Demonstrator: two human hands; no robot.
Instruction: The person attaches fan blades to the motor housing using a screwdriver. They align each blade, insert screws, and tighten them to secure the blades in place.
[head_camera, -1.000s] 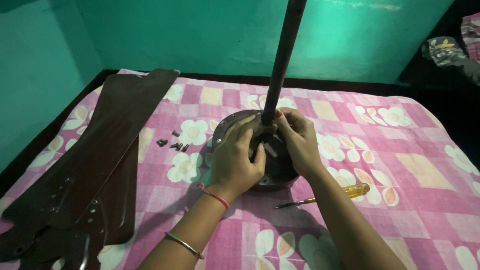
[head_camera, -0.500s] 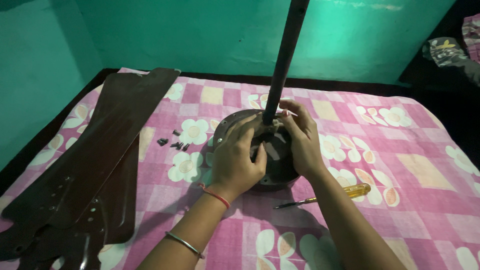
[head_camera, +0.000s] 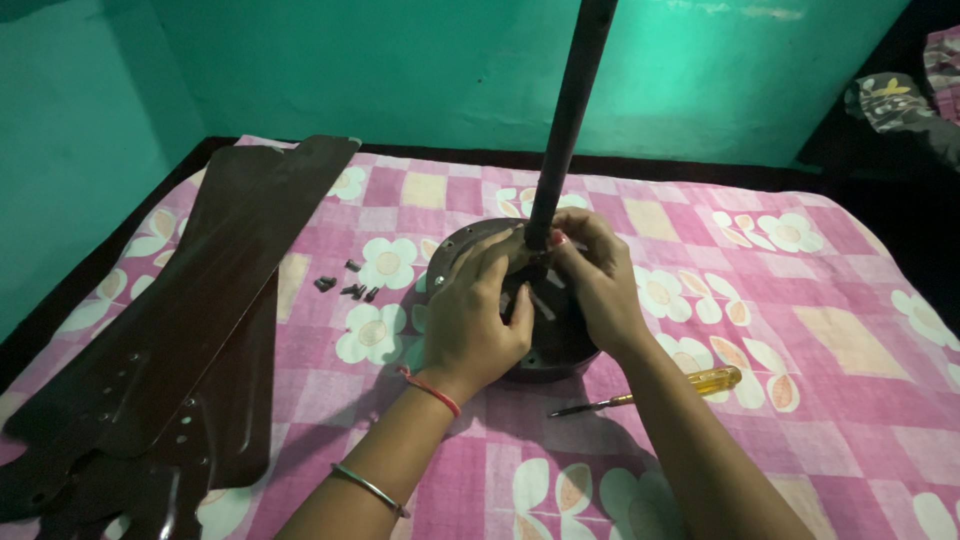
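Fingers of both hands, left hand (head_camera: 470, 325) and right hand (head_camera: 598, 285), pinched on the rod base (head_camera: 540, 245) atop the fan motor (head_camera: 455, 255).

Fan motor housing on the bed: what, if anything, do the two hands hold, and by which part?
Both the left hand and right hand grip the round dark fan motor housing at its top centre, around the foot of the upright rod.

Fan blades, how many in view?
3, far as I can tell: dark brown fan blades stacked overlapping on the bedsheet, left of the motor housing. The overlap could hide more.
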